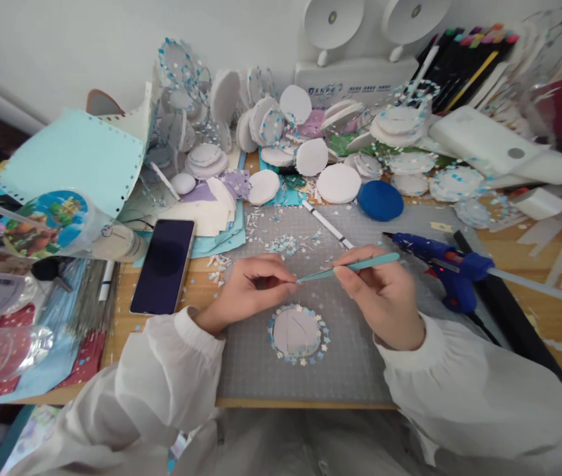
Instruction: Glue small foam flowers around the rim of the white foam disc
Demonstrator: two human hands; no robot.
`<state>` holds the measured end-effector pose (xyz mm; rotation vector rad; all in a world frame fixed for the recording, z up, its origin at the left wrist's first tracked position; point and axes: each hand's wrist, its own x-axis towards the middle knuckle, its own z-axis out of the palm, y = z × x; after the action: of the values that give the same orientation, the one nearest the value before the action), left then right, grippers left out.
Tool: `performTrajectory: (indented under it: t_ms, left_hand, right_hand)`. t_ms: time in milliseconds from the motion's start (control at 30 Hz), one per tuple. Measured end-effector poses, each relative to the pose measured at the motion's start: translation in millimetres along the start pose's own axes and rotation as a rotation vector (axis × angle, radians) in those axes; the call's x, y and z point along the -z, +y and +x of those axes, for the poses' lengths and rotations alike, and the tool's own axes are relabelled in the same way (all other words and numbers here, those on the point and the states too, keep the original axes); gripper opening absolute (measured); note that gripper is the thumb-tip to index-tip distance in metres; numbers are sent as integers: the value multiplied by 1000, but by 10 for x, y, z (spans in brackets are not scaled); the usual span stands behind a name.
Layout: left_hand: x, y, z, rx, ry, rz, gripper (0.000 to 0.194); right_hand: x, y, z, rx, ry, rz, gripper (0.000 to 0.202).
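My right hand grips teal tweezers, whose tips point left and reach the fingertips of my left hand. The thumb and forefinger of my left hand are pinched at those tips, around something too small to name. Just below the hands, a round pale disc lies on the grey cutting mat, ringed by small blue and white flower-shaped pieces. Behind the hands lie scattered small paper pieces and a white pen.
A blue glue gun lies on the right, beside a black bar. On the left are a phone and a lidded cup. White discs and a blue round lid stand along the back.
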<state>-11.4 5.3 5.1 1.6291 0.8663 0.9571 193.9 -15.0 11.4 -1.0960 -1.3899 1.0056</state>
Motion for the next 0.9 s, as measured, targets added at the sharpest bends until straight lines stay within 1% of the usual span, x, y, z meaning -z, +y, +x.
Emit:
performTrajectory:
  t_ms: [133, 200, 267, 300, 333, 367, 433, 467, 567, 600, 633, 700, 767, 833, 900]
  left_hand:
    - [-2, 30, 5, 6, 5, 12, 14]
    - [3, 49, 9, 21, 3, 17, 21]
    - [11, 63, 11, 41, -4, 22, 31]
    - [16, 66, 11, 49, -4, 22, 36]
    - [20, 67, 9, 53, -1, 19, 40]
    - [23, 67, 5, 54, 5, 13, 43]
    - [27, 66, -7, 54, 14, 2, 44]
    - [26, 66, -14, 51, 15, -1, 42]
    - [11, 72, -33, 27, 24, -34, 29]
    - [3, 75, -35, 15, 40, -89, 24]
    - [-6, 77, -32, 7, 56, -172, 24]
    - [-15, 83, -16, 14, 97, -412, 34]
    - [-9, 92, 11, 54, 105, -605, 41]
    - [9, 105, 36, 94, 99, -695, 43]
    - [26, 117, 49, 119, 99, -730, 42]
  right_hand:
    - [17, 75, 19, -79, 15, 113, 11]
    - [26, 111, 35, -92, 44, 140, 13]
    - [34, 123, 48, -64, 79, 125, 10]
    - [39, 117, 51, -19, 100, 91, 6]
    - [45, 102, 52, 53, 122, 33, 2]
    - [53, 79, 50, 147, 144, -42, 4]
    - [77, 11, 40, 360, 171, -213, 16]
    - [90, -34, 34, 461, 162, -297, 23]
    - [118, -198, 18, 732, 31, -536, 36]
    - [118, -259, 12, 812, -20, -617, 37]
    - [113, -318, 5, 879, -51, -690, 36]
    - [91, -425, -18, 959, -73, -797, 31]
    - [73, -501, -55, 982, -67, -847, 25]
    - [76, -543, -105, 975, -71, -860, 22]
    - [103, -557, -161, 959, -69, -851, 25]
